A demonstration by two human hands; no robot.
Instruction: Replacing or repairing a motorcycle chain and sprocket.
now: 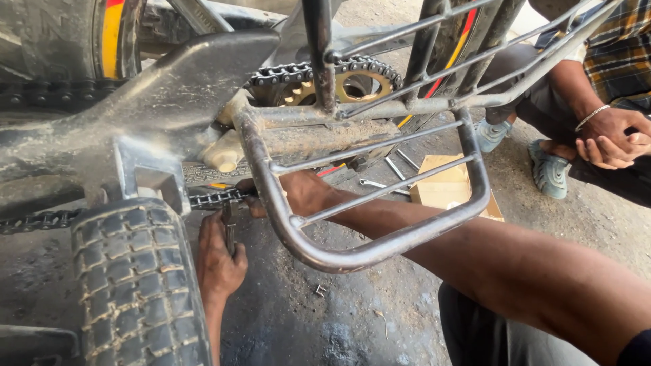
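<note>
The left hand [218,261] rises from the bottom edge, wrist low, fingers pointing upward and curled shut in a grip, back of the hand toward the camera; the right arm comes in from the lower right, bare forearm stretched long and nearly straight toward the left; the right hand [298,193] is at its far end, fingers folded closed, just above and beside the left hand.
</note>
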